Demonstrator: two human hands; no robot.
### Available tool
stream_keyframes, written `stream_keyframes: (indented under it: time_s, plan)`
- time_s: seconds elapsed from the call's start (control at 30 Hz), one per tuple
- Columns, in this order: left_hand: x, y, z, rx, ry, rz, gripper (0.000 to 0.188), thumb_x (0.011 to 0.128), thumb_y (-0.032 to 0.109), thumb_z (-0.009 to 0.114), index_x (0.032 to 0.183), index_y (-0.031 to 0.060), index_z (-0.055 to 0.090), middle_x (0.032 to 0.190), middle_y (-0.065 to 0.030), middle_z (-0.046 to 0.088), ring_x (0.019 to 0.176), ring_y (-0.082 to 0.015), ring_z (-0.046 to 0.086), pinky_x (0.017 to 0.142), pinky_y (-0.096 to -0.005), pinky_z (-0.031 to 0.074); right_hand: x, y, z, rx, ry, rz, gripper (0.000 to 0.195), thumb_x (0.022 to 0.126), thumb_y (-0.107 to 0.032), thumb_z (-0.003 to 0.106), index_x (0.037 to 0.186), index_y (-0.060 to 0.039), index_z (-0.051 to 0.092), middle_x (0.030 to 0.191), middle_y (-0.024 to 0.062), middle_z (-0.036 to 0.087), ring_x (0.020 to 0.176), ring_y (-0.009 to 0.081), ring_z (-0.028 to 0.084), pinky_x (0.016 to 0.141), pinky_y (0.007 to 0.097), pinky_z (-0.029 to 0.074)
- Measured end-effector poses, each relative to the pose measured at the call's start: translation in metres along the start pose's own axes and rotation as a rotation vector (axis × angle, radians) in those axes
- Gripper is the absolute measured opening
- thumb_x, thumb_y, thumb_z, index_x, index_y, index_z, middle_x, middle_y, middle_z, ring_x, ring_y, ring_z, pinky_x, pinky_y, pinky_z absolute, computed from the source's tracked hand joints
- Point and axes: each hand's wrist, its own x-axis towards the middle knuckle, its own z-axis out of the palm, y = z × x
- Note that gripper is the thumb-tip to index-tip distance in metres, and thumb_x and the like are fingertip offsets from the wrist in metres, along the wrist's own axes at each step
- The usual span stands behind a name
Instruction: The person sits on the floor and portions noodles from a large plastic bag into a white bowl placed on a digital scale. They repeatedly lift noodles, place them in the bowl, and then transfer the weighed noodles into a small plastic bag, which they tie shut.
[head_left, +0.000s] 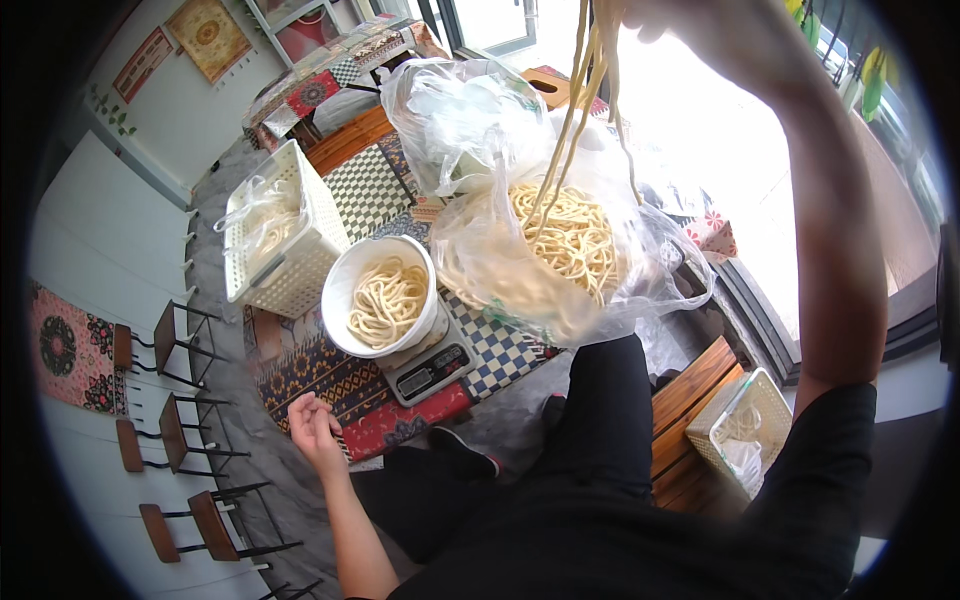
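My right hand (664, 21) is raised at the top edge, partly cut off by the frame, gripping several long noodle strands (576, 105). The strands hang down to a heap of thick pale noodles (574, 240) in an open clear plastic bag (517, 277). Left of that bag, a white round tub (335, 322) holds more noodles (386, 301) and stands on a digital kitchen scale (431, 375). My left hand (311, 425) is off the near left edge of the table, loosely curled with nothing visible in it, nearest the scale.
A white perforated plastic basket (300, 262) with bagged noodles stands at the table's left. Behind the noodle bag sits another full plastic bag (465, 112). Patterned cloth (322, 375) covers the table. A second basket (739, 435) rests on a wooden bench (686, 405) at my right.
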Motion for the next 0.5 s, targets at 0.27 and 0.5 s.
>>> stream_keyframes:
  time_s: [0.27,0.5]
  plan:
    - [-0.007,0.0,-0.016,-0.005,0.025,-0.025,0.029,0.109,-0.006,0.057,0.137,0.0007,0.062,0.105,-0.008,0.067,0.071,-0.0072,0.055,0.061,-0.0217,0.045,0.038,-0.034,-0.028,-0.119,-0.442,0.005,0.011,0.104,-0.009,0.07,0.098,-0.0002,0.075,0.093,0.0121,0.082,0.086,0.0198,0.082,0.081,0.0351,0.065]
    - [-0.001,-0.005,-0.001,-0.035,-0.018,-0.022,0.029,0.109,-0.005,0.057,0.137,0.0014,0.063,0.105,-0.0074,0.067,0.071,-0.0067,0.055,0.061,-0.0215,0.046,0.079,-0.029,-0.063,-0.329,-0.381,-0.087,0.018,0.098,-0.007,0.072,0.081,-0.0014,0.072,0.082,0.0085,0.071,0.075,0.0159,0.071,0.085,0.0326,0.063]
